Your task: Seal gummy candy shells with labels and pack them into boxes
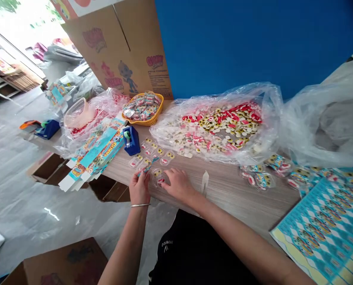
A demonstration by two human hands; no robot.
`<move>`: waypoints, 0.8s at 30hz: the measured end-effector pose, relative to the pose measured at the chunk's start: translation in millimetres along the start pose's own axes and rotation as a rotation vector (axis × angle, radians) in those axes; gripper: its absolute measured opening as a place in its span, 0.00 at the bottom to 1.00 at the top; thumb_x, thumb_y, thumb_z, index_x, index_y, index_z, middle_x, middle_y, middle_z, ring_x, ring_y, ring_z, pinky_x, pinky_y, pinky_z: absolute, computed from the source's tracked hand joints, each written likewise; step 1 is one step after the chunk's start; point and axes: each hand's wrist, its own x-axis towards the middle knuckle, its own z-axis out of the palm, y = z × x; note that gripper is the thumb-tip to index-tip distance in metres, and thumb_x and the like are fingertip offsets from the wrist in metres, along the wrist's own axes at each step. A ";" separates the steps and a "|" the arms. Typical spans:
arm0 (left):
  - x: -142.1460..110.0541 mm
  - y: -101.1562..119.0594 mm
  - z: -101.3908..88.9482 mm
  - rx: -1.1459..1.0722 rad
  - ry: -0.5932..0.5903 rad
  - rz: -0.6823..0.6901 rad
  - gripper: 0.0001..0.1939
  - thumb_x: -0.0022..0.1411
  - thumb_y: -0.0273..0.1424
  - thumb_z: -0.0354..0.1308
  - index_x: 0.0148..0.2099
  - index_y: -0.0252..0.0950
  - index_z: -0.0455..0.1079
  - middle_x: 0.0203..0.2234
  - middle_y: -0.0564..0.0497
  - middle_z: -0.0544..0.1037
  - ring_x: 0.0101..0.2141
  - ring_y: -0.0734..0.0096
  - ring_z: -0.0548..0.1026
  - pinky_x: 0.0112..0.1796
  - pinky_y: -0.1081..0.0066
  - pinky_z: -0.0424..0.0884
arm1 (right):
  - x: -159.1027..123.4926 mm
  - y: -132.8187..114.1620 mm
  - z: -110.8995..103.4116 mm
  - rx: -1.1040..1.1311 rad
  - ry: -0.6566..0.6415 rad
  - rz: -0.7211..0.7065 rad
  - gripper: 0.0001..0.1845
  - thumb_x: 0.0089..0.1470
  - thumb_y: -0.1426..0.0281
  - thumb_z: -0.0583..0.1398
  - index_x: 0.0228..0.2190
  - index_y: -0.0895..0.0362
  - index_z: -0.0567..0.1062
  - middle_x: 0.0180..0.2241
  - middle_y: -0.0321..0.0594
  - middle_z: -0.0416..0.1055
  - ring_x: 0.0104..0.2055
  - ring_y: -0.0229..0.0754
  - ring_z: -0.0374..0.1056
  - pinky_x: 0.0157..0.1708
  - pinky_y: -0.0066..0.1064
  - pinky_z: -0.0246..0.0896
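My left hand [140,189] pinches a small blue printed card [145,166] between thumb and fingers, just above the table front. Beside it my right hand [178,184] rests with thumb and fingers apart, at the right edge of a clear plastic blister tray [157,174] holding yellow-and-black eye-like candies and a red-and-white one. Whether the thumb presses on that tray is hard to see. More filled blister trays [167,158] lie in a loose group behind my hands. A blue tape dispenser [131,141] stands to their left.
A large clear bag [220,122] of loose candies lies along the blue wall. An orange basket [156,118] holds packed candies. Flat printed boxes [96,152] overhang the left table edge. Printed card sheets [321,233] and finished packs [261,180] are at right. A cardboard box [60,263] is on the floor.
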 end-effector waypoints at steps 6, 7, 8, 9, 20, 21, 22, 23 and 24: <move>-19.2 -20.8 16.0 -0.020 -0.042 -0.064 0.20 0.42 0.39 0.74 0.35 0.36 0.73 0.35 0.53 0.80 0.35 0.75 0.76 0.41 0.73 0.71 | 2.2 -1.3 13.7 -0.144 0.019 0.095 0.11 0.62 0.64 0.62 0.44 0.56 0.75 0.44 0.45 0.76 0.49 0.50 0.69 0.48 0.40 0.56; -27.4 -23.0 19.7 -0.023 -0.064 -0.083 0.20 0.42 0.39 0.74 0.35 0.36 0.73 0.36 0.52 0.80 0.35 0.75 0.76 0.41 0.73 0.70 | -5.1 3.3 10.5 -0.146 0.020 0.116 0.11 0.62 0.65 0.61 0.44 0.56 0.75 0.44 0.45 0.76 0.49 0.50 0.69 0.48 0.39 0.55; -36.8 -25.6 24.1 -0.025 -0.090 -0.105 0.19 0.43 0.39 0.74 0.35 0.36 0.73 0.37 0.52 0.80 0.36 0.74 0.76 0.42 0.73 0.70 | -14.2 9.0 6.1 -0.146 0.023 0.141 0.11 0.62 0.65 0.61 0.44 0.56 0.75 0.44 0.44 0.76 0.48 0.50 0.69 0.48 0.39 0.55; -47.4 -28.6 29.3 -0.025 -0.123 -0.130 0.19 0.45 0.39 0.73 0.35 0.35 0.74 0.38 0.51 0.80 0.37 0.74 0.76 0.42 0.72 0.70 | -24.7 15.5 0.6 -0.148 0.031 0.169 0.10 0.62 0.65 0.60 0.44 0.56 0.75 0.44 0.44 0.76 0.48 0.50 0.69 0.48 0.39 0.54; -169.4 -77.1 104.5 0.084 -0.667 -0.434 0.13 0.54 0.38 0.68 0.37 0.37 0.73 0.44 0.48 0.79 0.40 0.69 0.76 0.44 0.69 0.71 | -172.4 87.5 -57.2 -0.081 0.288 0.631 0.11 0.61 0.67 0.60 0.44 0.58 0.75 0.34 0.39 0.76 0.39 0.46 0.71 0.42 0.36 0.53; -175.0 -79.8 107.7 0.110 -0.701 -0.439 0.11 0.54 0.37 0.67 0.37 0.37 0.73 0.45 0.48 0.79 0.40 0.69 0.76 0.43 0.69 0.71 | -180.7 89.2 -59.9 -0.066 0.303 0.669 0.11 0.61 0.67 0.60 0.44 0.58 0.75 0.34 0.39 0.76 0.38 0.46 0.71 0.42 0.36 0.53; -178.8 -81.9 110.1 0.133 -0.723 -0.437 0.10 0.55 0.36 0.67 0.37 0.38 0.73 0.45 0.48 0.78 0.40 0.68 0.76 0.42 0.69 0.72 | -186.8 90.1 -62.1 -0.051 0.315 0.699 0.11 0.60 0.66 0.60 0.43 0.58 0.75 0.33 0.39 0.77 0.37 0.46 0.71 0.42 0.36 0.54; -180.9 -83.5 111.6 0.154 -0.737 -0.427 0.09 0.56 0.36 0.66 0.37 0.38 0.73 0.45 0.48 0.78 0.40 0.68 0.76 0.42 0.69 0.72 | -190.9 90.4 -63.9 -0.036 0.325 0.719 0.11 0.60 0.66 0.60 0.43 0.58 0.75 0.34 0.39 0.77 0.36 0.45 0.71 0.41 0.36 0.54; -181.6 -84.7 112.6 0.171 -0.747 -0.414 0.09 0.56 0.36 0.66 0.38 0.38 0.73 0.44 0.48 0.79 0.40 0.68 0.76 0.43 0.69 0.71 | -193.2 90.5 -65.2 -0.023 0.335 0.731 0.11 0.60 0.67 0.60 0.43 0.58 0.75 0.34 0.40 0.77 0.36 0.45 0.71 0.41 0.36 0.54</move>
